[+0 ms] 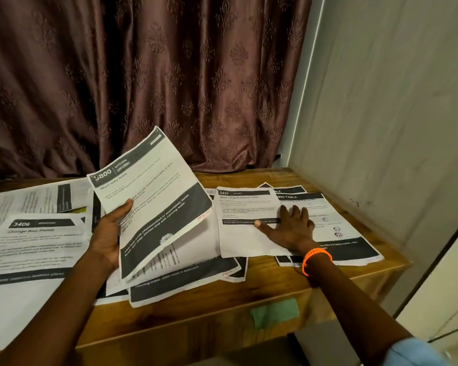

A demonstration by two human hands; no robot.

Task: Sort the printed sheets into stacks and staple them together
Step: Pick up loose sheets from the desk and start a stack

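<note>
The left hand (109,233) grips one raised sheet (151,196). The right hand (291,228) lies flat, fingers spread, on another sheet (246,233). Many overlapping sheets cover the surface (249,291); their count is unclear.

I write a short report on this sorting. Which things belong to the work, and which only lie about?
Belong: 9800 sheet in left hand; 2437 sheet under right hand; 3406 sheet.
Lying about: green tape, curtain, orange bracelet.

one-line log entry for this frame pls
stage: sorting | left hand: holds sheet 9800 lifted | right hand: flat on sheet 2437 | table: sheets spread | stapler: not seen
</note>
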